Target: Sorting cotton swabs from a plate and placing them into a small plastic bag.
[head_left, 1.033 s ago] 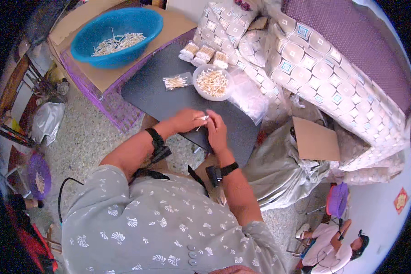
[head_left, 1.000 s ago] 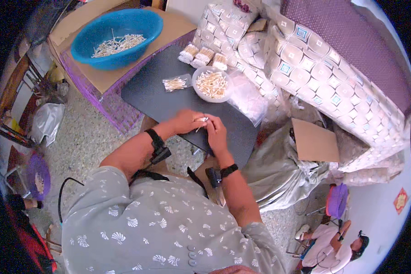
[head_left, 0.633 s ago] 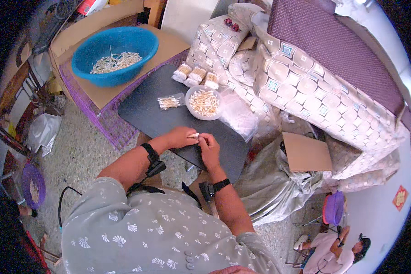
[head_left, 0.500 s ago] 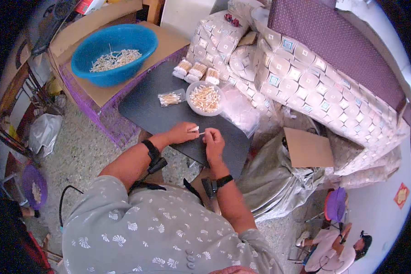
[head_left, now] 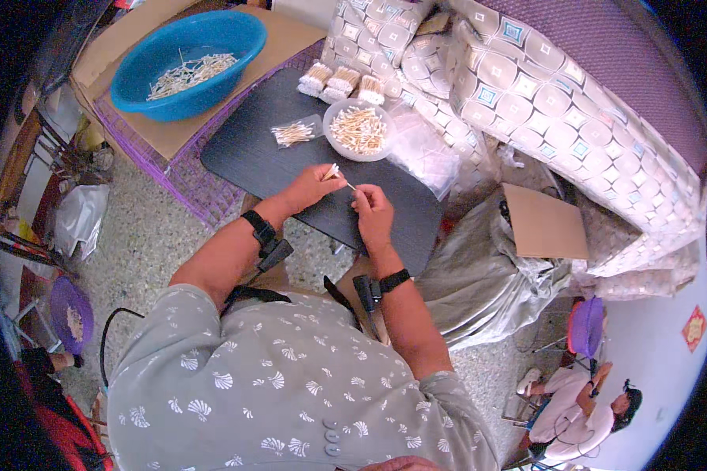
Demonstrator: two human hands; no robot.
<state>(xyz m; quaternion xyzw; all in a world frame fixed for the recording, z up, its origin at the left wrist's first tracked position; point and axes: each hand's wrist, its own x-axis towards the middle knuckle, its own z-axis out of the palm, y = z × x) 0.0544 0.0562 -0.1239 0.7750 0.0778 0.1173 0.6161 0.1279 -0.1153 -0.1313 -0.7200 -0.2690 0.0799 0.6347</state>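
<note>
Over the near part of a black table [head_left: 291,173], my left hand [head_left: 316,187] is closed around a few cotton swabs [head_left: 334,171], their white tips sticking up past the fingers. Close on its right, my right hand [head_left: 374,210] pinches the end of one cotton swab [head_left: 350,187] that spans the small gap between both hands. Just beyond them stands a translucent round bowl [head_left: 389,133] filled with loose swabs. Left of the bowl lies a clear bag of swabs [head_left: 294,134]. Several packed bundles of swabs [head_left: 342,80] sit behind it.
Clear plastic bags [head_left: 426,153] lie right of the bowl. A large blue basin [head_left: 126,90] with swabs rests on cardboard [head_left: 287,39] at the far left. A patterned sofa [head_left: 558,118] and a cardboard piece [head_left: 546,224] border the right. Another person [head_left: 577,420] sits at the lower right.
The view has shifted, so the table and bowl appear higher. The swab between my hands has tilted, its right end now lower, and more swab tips show at my left hand.
</note>
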